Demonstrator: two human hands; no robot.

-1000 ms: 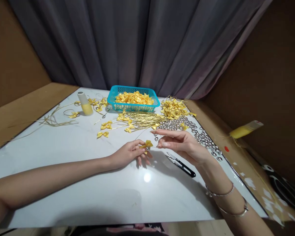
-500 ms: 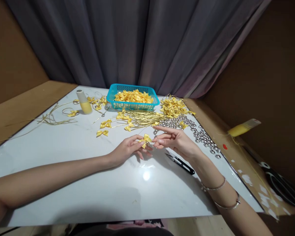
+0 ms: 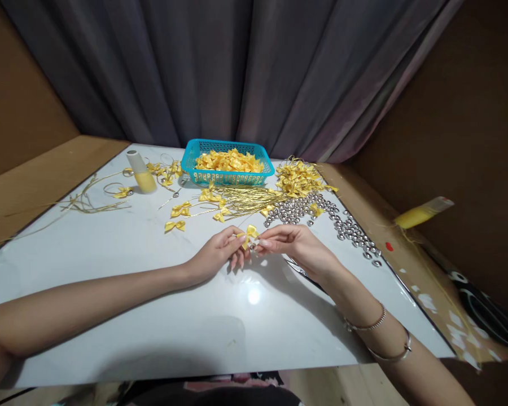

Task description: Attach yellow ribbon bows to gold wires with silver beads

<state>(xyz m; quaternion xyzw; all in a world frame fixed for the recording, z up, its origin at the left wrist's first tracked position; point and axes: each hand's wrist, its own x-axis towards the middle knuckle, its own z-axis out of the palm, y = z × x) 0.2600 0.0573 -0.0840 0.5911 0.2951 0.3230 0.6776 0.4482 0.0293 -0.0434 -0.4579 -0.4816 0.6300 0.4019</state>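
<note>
My left hand (image 3: 222, 247) pinches a small yellow ribbon bow (image 3: 250, 232) between thumb and forefinger, its other fingers curled loosely below. A small silver bead (image 3: 253, 246) shows at the lower edge of this bow. From the right, my right hand (image 3: 296, 245) reaches in with thumb and forefinger pressed together beside the bow and bead. What sits in that pinch is too small to tell. Black thread snips (image 3: 298, 267) lie on the table partly hidden beneath my right hand.
Behind my hands are a blue basket (image 3: 226, 179) of yellow bows, gold cords (image 3: 249, 200), scattered silver beads (image 3: 296, 210) and a pile of corded bows (image 3: 298, 177). Yellow thread spools stand left (image 3: 143, 175) and lie right (image 3: 423, 213). Large scissors (image 3: 486, 313) lie at far right.
My right hand has moved slightly left to the bow, and its outstretched forefinger has bent into a pinch. The bow stays in my left hand. The view has shifted slightly.
</note>
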